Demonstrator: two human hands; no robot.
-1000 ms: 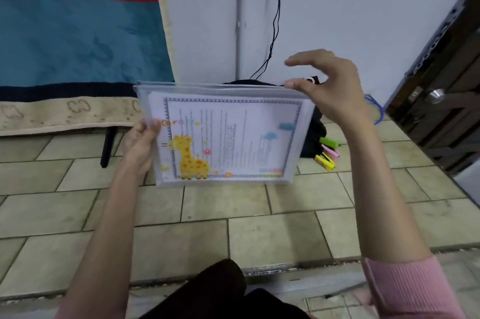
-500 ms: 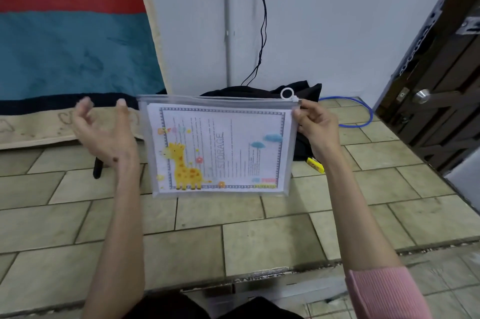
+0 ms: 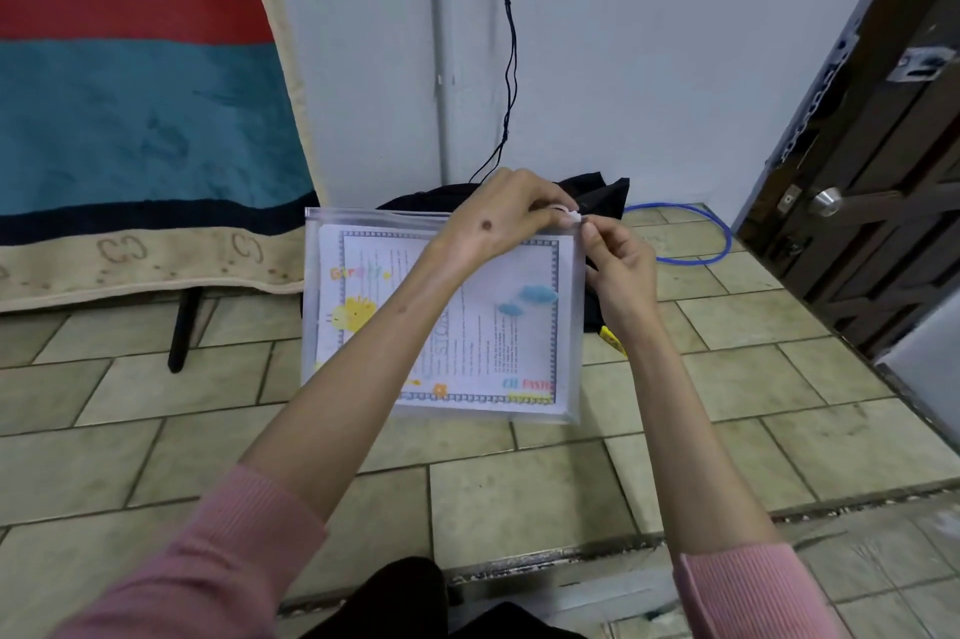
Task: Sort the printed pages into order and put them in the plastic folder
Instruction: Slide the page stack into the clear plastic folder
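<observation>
The clear plastic zip folder (image 3: 519, 409) is held upright above the tiled floor. Printed pages (image 3: 498, 337) with a giraffe picture and a patterned border sit inside it. My left hand (image 3: 498, 217) reaches across the front and pinches the white zipper pull (image 3: 569, 214) at the folder's top right corner. My right hand (image 3: 618, 264) pinches that same corner's edge just beside the pull. My left forearm hides the middle of the pages.
A black bag (image 3: 602, 201) lies behind the folder by the white wall, with a blue cable loop (image 3: 717, 243) to its right. A blue and red blanket (image 3: 135, 118) hangs at left. A dark wooden door (image 3: 883, 170) stands at right. Yellow markers (image 3: 613, 339) lie under the right wrist.
My left hand, which had let go of the folder's left edge, has crossed over to the zipper pull at the top right. The right hand kept its hold on the right corner.
</observation>
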